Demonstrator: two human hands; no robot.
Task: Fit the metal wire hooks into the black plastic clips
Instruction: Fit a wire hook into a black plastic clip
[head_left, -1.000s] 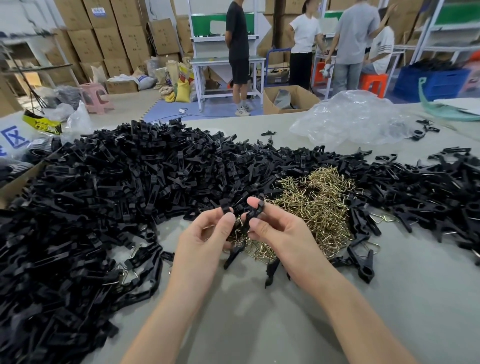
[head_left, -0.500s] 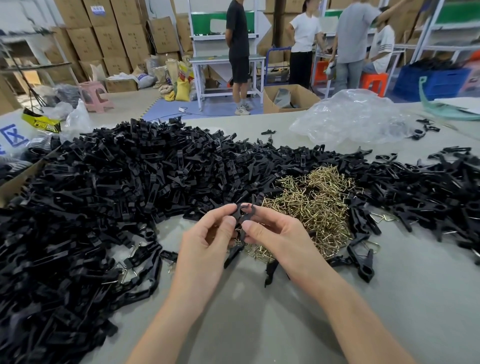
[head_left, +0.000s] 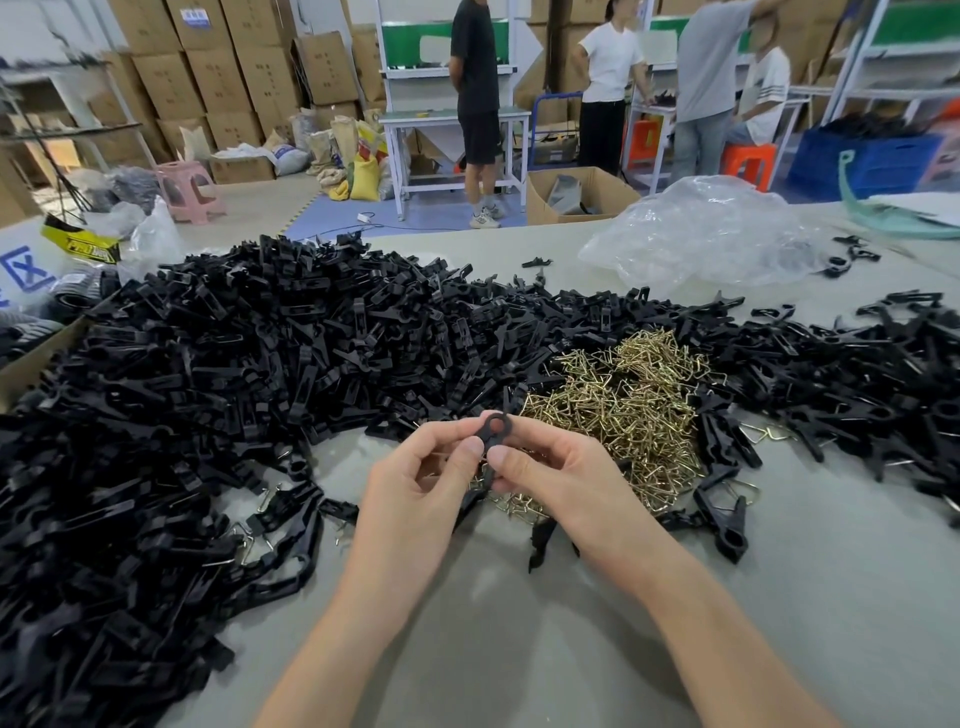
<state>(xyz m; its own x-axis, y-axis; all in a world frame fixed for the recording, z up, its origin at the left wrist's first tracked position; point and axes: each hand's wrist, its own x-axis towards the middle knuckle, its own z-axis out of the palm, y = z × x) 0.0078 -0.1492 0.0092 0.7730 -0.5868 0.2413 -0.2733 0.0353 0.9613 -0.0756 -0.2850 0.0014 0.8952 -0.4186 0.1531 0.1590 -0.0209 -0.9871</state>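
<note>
Beyond my grey table, brown boxes are stacked high along the far wall. A white bench with a green panel stands by a blue mat, and a person in black stands at it. Left of it I see sacks and a pink stool. To the right are an open carton, an orange stool and a blue crate.

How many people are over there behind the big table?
4. A person in black stands by the white bench, a person in white to its right, a person in grey reaching up, and a person in striped sleeves low beside them. Others may be hidden.
</note>
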